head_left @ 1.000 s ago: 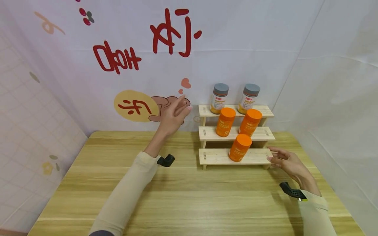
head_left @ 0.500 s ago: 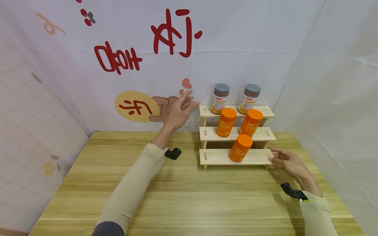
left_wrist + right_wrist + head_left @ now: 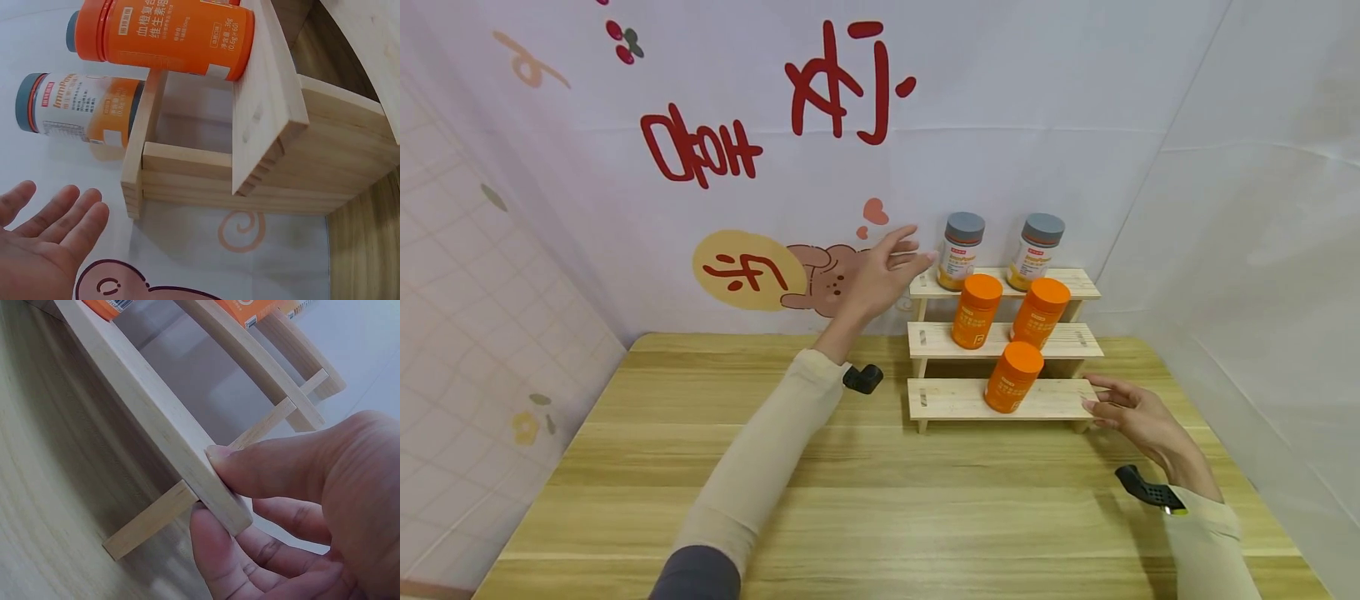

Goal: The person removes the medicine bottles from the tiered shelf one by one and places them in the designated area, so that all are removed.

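Observation:
A three-tier wooden display stand bears several supplement bottles. Two white bottles with grey lids, one left and one right, occupy the top tier. Two orange bottles, left and right, stand on the middle tier; one orange bottle is on the lowest. My left hand, fingers extended and holding nothing, is just left of the left grey-lidded bottle; the left wrist view shows a gap between fingers and bottle. My right hand pinches the lowest board's right end between thumb and fingers.
The stand rests on a wood-grain table, close to the back wall cloth printed with red characters and a bear. White cloth also lines the right side. Each wrist carries a black camera mount.
My left hand has moved rightward, from over the bear print to beside the left grey-lidded bottle. The right hand keeps its grip on the board, and the bottles stay put.

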A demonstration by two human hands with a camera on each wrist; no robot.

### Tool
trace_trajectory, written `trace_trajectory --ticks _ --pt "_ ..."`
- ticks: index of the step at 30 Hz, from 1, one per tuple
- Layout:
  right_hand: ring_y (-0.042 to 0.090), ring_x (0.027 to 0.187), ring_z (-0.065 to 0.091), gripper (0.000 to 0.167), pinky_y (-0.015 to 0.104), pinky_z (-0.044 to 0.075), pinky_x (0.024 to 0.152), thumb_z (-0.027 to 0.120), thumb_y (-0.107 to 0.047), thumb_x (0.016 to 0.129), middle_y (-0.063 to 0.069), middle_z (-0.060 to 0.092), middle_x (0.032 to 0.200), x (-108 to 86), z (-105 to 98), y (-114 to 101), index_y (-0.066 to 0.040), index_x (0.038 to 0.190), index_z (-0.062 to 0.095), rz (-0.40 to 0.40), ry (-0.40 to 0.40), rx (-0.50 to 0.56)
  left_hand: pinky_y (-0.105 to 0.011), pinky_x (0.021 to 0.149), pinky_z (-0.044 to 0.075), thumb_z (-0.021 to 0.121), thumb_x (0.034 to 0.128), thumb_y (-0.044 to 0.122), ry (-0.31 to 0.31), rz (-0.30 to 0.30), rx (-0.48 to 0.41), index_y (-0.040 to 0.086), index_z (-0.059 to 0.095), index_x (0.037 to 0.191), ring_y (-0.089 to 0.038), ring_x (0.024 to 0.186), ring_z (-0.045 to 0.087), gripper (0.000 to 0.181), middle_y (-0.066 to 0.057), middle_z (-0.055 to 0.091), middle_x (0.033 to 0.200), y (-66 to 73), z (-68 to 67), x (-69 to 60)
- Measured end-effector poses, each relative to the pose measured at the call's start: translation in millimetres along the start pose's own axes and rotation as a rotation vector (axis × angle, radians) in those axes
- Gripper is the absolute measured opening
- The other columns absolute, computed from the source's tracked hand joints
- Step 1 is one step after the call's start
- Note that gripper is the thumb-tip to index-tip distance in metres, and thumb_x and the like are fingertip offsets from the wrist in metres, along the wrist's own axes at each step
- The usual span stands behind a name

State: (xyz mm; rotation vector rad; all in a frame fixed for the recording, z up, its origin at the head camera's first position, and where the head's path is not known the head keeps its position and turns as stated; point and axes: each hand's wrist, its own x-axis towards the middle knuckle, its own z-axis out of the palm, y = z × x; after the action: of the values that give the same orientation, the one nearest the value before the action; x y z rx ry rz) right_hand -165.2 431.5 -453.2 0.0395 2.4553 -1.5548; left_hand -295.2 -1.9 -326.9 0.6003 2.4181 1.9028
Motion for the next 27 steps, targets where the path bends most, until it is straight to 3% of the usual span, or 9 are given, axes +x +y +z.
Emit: trace_trajectory --ticks 10,17,23,27 --pt "0.001 0.103 0.065 0.077 0.029 0.061 0.09 0.067 -0.027 0.101 0.004 0.057 0.126 0.4 -1 1 0.001 0.16 0.027 -0.007 -0.006 0.006 -0.044 0.113 0.048 0.07 0.0938 0.051 -0.062 0.011 -0.041 0.03 0.043 0.156 -0.023 0.139 0.053 0.071 -0.007 0.052 0.152 -3.0 11.6 15.9" --pt "-0.002 0.104 0.065 0.077 0.029 0.06 0.09 0.066 -0.03 0.102 0.031 0.041 0.152 0.6 -1 4 0.001 0.16 0.027 -0.001 -0.01 -0.003 -0.042 0.111 0.051 0.072 0.0954 0.042 -0.091 0.008 -0.059 0.028 0.044 0.156 -0.024 0.137 0.055 0.068 -0.008 0.054 0.15 -4.7 22.4 25.1" --pt "-0.003 0.104 0.064 0.077 0.028 0.06 0.09 0.065 -0.031 0.102 0.033 0.035 0.156 0.3 -1 3 0.001 0.161 0.026 0.004 -0.008 0.001 -0.042 0.108 0.052 0.073 0.0951 0.037 -0.102 0.023 -0.029 0.023 0.043 0.157 -0.027 0.136 0.056 0.07 -0.01 0.053 0.152 0.8 33.5 29.7" --pt "-0.001 0.104 0.065 0.077 0.029 0.061 0.09 0.066 -0.03 0.101 0.029 0.044 0.149 0.4 -1 2 0.0 0.161 0.027 0.001 -0.003 0.001 -0.041 0.106 0.054 0.073 0.0945 0.038 -0.08 0.031 -0.008 0.021 0.042 0.157 -0.025 0.132 0.058 0.072 -0.009 0.056 0.148 1.5 40.0 32.5"
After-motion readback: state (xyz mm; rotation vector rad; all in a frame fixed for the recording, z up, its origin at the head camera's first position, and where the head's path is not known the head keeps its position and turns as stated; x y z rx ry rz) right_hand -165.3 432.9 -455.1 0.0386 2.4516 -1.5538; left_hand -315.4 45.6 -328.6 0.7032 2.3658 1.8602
